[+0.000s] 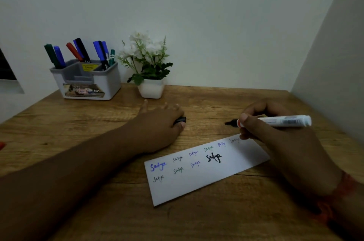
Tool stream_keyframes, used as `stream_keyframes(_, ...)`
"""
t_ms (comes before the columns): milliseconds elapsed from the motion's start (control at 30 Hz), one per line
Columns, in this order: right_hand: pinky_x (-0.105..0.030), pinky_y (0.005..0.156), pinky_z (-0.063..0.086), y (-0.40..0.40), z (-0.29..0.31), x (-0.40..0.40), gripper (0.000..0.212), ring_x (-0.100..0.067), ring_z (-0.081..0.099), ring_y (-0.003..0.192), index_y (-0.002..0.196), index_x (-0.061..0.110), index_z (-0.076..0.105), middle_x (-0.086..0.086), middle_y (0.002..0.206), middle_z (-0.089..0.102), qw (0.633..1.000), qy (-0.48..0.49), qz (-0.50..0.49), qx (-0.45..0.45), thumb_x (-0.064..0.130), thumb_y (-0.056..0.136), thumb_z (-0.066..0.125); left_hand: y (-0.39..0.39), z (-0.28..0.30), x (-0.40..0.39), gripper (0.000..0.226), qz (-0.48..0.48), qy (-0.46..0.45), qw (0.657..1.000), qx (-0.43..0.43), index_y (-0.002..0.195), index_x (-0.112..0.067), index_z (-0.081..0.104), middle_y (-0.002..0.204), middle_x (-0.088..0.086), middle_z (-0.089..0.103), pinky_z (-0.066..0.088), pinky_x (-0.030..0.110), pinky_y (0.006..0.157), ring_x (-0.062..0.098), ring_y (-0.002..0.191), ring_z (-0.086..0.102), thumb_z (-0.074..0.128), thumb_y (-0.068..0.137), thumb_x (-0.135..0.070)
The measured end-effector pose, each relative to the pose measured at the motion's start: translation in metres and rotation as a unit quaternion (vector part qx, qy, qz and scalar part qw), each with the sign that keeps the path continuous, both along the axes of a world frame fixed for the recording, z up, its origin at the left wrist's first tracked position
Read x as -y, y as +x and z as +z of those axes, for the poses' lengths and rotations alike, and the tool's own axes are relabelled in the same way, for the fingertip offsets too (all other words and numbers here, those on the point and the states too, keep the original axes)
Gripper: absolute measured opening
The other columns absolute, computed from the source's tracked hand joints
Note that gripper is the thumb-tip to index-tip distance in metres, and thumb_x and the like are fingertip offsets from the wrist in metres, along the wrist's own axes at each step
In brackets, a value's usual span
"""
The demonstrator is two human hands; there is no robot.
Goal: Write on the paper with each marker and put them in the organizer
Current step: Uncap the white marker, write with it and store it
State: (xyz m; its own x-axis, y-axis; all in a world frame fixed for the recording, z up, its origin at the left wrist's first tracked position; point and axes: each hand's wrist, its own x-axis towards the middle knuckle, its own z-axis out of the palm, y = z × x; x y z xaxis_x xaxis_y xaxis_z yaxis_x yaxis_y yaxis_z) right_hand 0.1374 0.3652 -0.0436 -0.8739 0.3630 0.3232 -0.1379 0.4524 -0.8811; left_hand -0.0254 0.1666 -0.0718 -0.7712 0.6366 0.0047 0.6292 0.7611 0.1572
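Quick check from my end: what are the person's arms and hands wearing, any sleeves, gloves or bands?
Both forearms are bare, with no sleeves in view and no gloves. The left hand shows no ring, watch or band. The right hand has a red-orange thread band wound around the wrist; it looks like several loops of cord. No rings show on the fingers.

Two bare forearms, no sleeves in sight. Left hand without ring or watch, wrist unadorned. Right hand likewise ringless. Around the right wrist, a red-orange thread band, wound in several loose strands, slightly frayed and blurred at the frame's edge. Short, plain fingernails, unpainted. No gloves, no other markings visible on either arm.
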Motion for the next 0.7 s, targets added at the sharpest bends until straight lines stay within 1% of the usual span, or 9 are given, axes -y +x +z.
stream_keyframes(33, -0.030, 0.073, 0.054, 0.000, 0.001, 0.001, 0.009, -0.008, 0.073, 0.076, 0.086, 0.024, 0.071, 0.004, 0.081, 0.077, 1.000, 0.001, 0.006, 0.002, 0.032, 0.085, 0.073, 0.000, 0.001, 0.000, 0.041, 0.003, 0.023, 1.000, -0.003, 0.142, -0.032, 0.043, 0.158, -0.009, 0.033, -0.008, 0.056, 0.118, 0.015, 0.147, 0.024, 0.032, 0.104, -0.042)
stream_keyframes(100, -0.023, 0.069, 0.050, 0.002, 0.001, 0.002, 0.007, -0.005, 0.072, 0.080, 0.089, 0.025, 0.073, 0.008, 0.087, 0.077, 1.000, 0.002, 0.022, 0.009, 0.030, 0.084, 0.074, -0.001, 0.002, 0.001, 0.027, 0.002, 0.077, 0.997, -0.020, 0.124, -0.034, 0.056, 0.127, -0.014, 0.060, 0.001, 0.056, 0.120, 0.010, 0.124, 0.050, 0.043, 0.102, -0.038)
stream_keyframes(167, -0.025, 0.074, 0.053, 0.003, 0.001, 0.002, 0.009, -0.002, 0.071, 0.088, 0.094, 0.029, 0.076, 0.014, 0.097, 0.076, 0.999, 0.016, 0.037, 0.020, 0.029, 0.086, 0.072, 0.000, 0.004, 0.002, 0.019, -0.013, 0.118, 0.992, -0.040, 0.115, -0.036, 0.061, 0.108, -0.018, 0.063, 0.021, 0.051, 0.117, 0.005, 0.106, 0.056, 0.053, 0.098, -0.037)
stream_keyframes(233, -0.036, 0.088, 0.057, 0.003, 0.001, 0.002, 0.015, -0.005, 0.071, 0.095, 0.100, 0.031, 0.077, 0.013, 0.104, 0.076, 0.998, 0.009, 0.049, 0.026, 0.026, 0.087, 0.070, 0.003, 0.006, 0.001, 0.021, -0.035, 0.173, 0.983, -0.043, 0.116, -0.035, 0.063, 0.100, -0.022, 0.059, 0.039, 0.027, 0.097, -0.003, 0.097, 0.055, 0.059, 0.096, -0.031)
stream_keyframes(300, -0.047, 0.096, 0.055, 0.003, 0.002, 0.003, 0.017, -0.011, 0.073, 0.098, 0.102, 0.028, 0.078, 0.007, 0.103, 0.078, 0.998, -0.015, 0.063, 0.018, 0.021, 0.088, 0.069, 0.011, 0.010, -0.001, 0.024, -0.057, 0.236, 0.969, -0.034, 0.116, -0.035, 0.064, 0.099, -0.022, 0.061, 0.039, 0.012, 0.077, -0.008, 0.089, 0.053, 0.063, 0.094, -0.025)
stream_keyframes(367, -0.048, 0.095, 0.056, 0.004, 0.003, 0.004, 0.018, -0.013, 0.074, 0.096, 0.101, 0.025, 0.078, 0.003, 0.100, 0.079, 0.997, -0.027, 0.069, 0.008, 0.018, 0.089, 0.068, 0.019, 0.011, -0.003, 0.027, -0.077, 0.273, 0.959, -0.027, 0.117, -0.037, 0.063, 0.107, -0.018, 0.067, 0.048, 0.022, 0.081, -0.004, 0.092, 0.058, 0.064, 0.093, -0.024)
stream_keyframes(433, -0.042, 0.092, 0.058, 0.005, 0.004, 0.003, 0.017, -0.010, 0.075, 0.092, 0.100, 0.024, 0.078, 0.004, 0.097, 0.079, 0.998, -0.029, 0.064, 0.006, 0.016, 0.089, 0.067, 0.026, 0.012, -0.006, 0.027, -0.086, 0.282, 0.955, -0.019, 0.117, -0.036, 0.062, 0.108, -0.017, 0.069, 0.053, 0.035, 0.084, -0.001, 0.093, 0.062, 0.066, 0.092, -0.025)
stream_keyframes(500, -0.039, 0.090, 0.059, 0.006, 0.005, 0.003, 0.017, -0.010, 0.075, 0.091, 0.099, 0.023, 0.078, 0.003, 0.095, 0.079, 0.997, -0.032, 0.063, 0.004, 0.016, 0.089, 0.067, 0.030, 0.012, -0.008, 0.027, -0.096, 0.287, 0.953, -0.021, 0.117, -0.035, 0.063, 0.108, -0.019, 0.069, 0.054, 0.038, 0.082, 0.000, 0.093, 0.062, 0.067, 0.091, -0.026)
stream_keyframes(700, -0.044, 0.092, 0.058, 0.005, 0.005, 0.005, 0.021, -0.014, 0.076, 0.091, 0.097, 0.022, 0.078, 0.000, 0.095, 0.079, 0.997, -0.038, 0.074, -0.002, 0.026, 0.079, 0.068, 0.034, 0.013, -0.009, 0.025, -0.115, 0.271, 0.955, -0.049, 0.116, -0.037, 0.060, 0.108, -0.022, 0.068, 0.054, 0.037, 0.077, -0.002, 0.091, 0.062, 0.065, 0.092, -0.032)
